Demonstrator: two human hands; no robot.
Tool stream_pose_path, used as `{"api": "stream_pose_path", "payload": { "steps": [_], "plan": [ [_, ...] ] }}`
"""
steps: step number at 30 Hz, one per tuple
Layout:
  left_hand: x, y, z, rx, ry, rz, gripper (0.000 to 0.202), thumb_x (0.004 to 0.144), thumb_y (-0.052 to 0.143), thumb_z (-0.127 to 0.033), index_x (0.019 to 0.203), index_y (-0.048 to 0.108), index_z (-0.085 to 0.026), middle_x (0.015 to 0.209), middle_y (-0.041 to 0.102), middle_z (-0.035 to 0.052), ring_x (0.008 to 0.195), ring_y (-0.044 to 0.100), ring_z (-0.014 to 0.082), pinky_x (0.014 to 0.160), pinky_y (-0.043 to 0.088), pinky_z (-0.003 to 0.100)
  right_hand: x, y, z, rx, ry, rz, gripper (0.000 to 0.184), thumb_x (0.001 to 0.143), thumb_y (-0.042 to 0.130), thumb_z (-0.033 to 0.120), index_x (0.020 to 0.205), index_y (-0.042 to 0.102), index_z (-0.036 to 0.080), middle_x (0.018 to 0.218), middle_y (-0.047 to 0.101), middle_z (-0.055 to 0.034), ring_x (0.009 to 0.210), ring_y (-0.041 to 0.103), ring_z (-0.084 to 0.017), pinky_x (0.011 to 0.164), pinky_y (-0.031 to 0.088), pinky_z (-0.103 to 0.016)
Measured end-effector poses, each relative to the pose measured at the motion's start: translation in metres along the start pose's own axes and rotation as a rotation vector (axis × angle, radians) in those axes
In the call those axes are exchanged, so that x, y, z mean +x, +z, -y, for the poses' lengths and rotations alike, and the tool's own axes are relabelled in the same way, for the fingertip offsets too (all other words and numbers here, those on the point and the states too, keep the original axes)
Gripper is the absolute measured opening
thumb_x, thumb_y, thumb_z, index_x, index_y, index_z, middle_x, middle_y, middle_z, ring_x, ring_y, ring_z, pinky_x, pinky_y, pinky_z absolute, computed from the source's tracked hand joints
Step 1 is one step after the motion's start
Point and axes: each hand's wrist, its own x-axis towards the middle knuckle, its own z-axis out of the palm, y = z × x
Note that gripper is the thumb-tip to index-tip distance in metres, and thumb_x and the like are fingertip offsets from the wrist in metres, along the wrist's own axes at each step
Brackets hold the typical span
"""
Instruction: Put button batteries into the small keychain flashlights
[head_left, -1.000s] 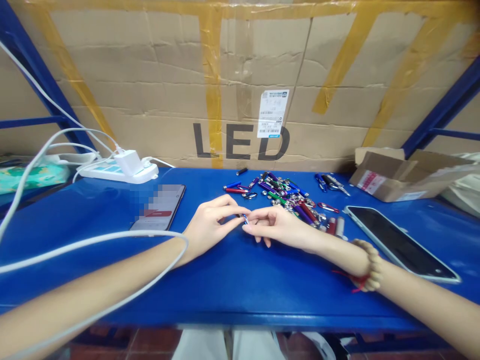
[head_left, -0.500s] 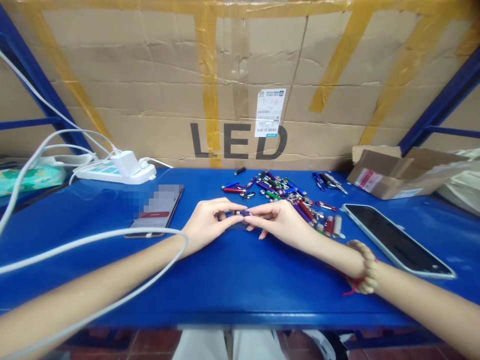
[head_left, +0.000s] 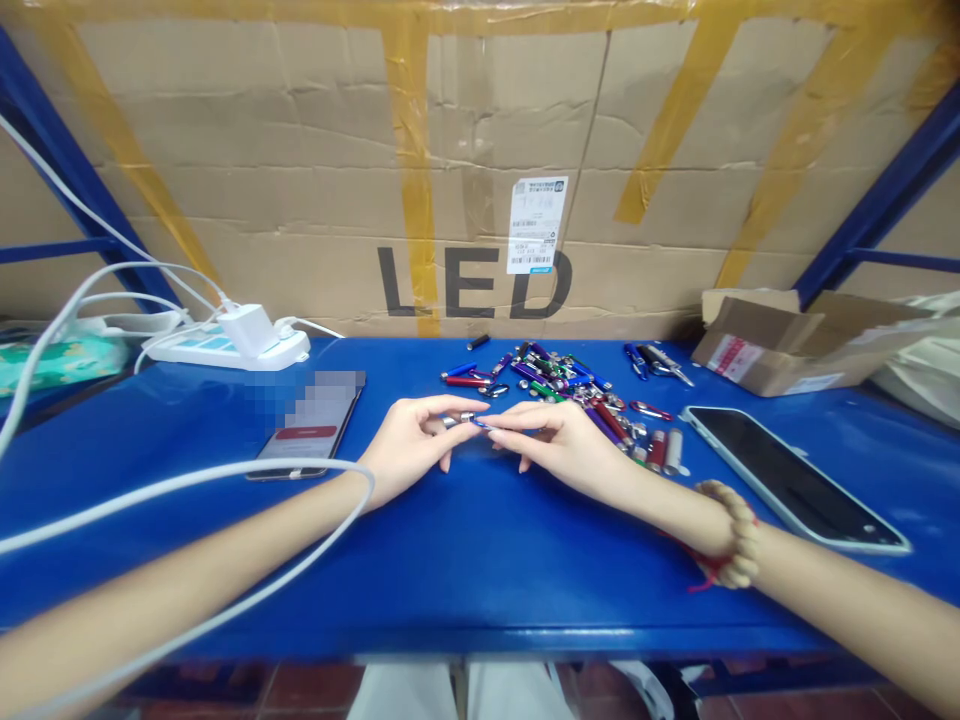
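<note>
My left hand (head_left: 416, 432) is closed in a pinch on a small silver cylindrical metal piece (head_left: 451, 421), whose end shows between thumb and fingers. My right hand (head_left: 551, 432) pinches a small blue carabiner clip (head_left: 482, 424). The clip meets the silver piece between the two hands, just above the table; whether they are joined is too small to tell. Behind my right hand lies a pile of small coloured metal tubes and carabiner clips (head_left: 551, 372). A red tube (head_left: 656, 452) and a silver tube (head_left: 673, 453) lie beside my right wrist.
The blue table (head_left: 480, 560) carries a phone (head_left: 319, 425) at left and a pale-cased phone (head_left: 795, 480) at right. A white power strip (head_left: 281, 350) stands back left, its cable (head_left: 225, 478) looping over my left forearm. An open cardboard box (head_left: 780, 345) sits back right.
The silver piece shows more clearly in my left fingers, and the blue clip has turned flatter between the hands. My right fingertips have shifted slightly. The view has moved a little.
</note>
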Motion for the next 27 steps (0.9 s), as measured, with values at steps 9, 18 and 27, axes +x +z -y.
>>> {"api": "stream_pose_path", "payload": {
  "steps": [9, 18, 27],
  "plan": [
    [-0.0031, -0.0003, -0.0028, -0.055, -0.011, 0.092, 0.04, 0.079, 0.058, -0.039, 0.112, 0.061, -0.017, 0.071, 0.064, 0.0009, 0.045, 0.054, 0.0064, 0.05, 0.04, 0.019, -0.0003, -0.0031, 0.0045, -0.289, -0.314, -0.19, 0.012, 0.078, 0.063, 0.021, 0.085, 0.073, 0.019, 0.084, 0.07, -0.0036, 0.077, 0.065, -0.014, 0.072, 0.052, -0.025],
    [0.0002, 0.0005, -0.0086, -0.165, -0.128, 0.093, 0.028, 0.082, 0.055, -0.039, 0.082, 0.064, -0.013, 0.047, 0.056, -0.0023, 0.036, 0.049, 0.0067, 0.036, 0.027, 0.017, -0.0012, -0.0037, 0.0062, -0.421, -0.328, -0.167, 0.022, 0.087, 0.051, 0.02, 0.101, 0.068, 0.019, 0.101, 0.068, -0.0042, 0.093, 0.064, -0.015, 0.084, 0.051, -0.027],
    [0.0, 0.0025, -0.0048, -0.195, -0.152, 0.043, 0.039, 0.08, 0.058, -0.04, 0.108, 0.06, -0.012, 0.056, 0.061, 0.0004, 0.039, 0.055, 0.0086, 0.031, 0.026, 0.015, -0.0015, -0.0037, 0.0012, -0.502, -0.404, -0.182, 0.022, 0.087, 0.051, 0.02, 0.101, 0.067, 0.017, 0.1, 0.069, -0.0046, 0.093, 0.063, -0.014, 0.085, 0.05, -0.025]
  ]
}}
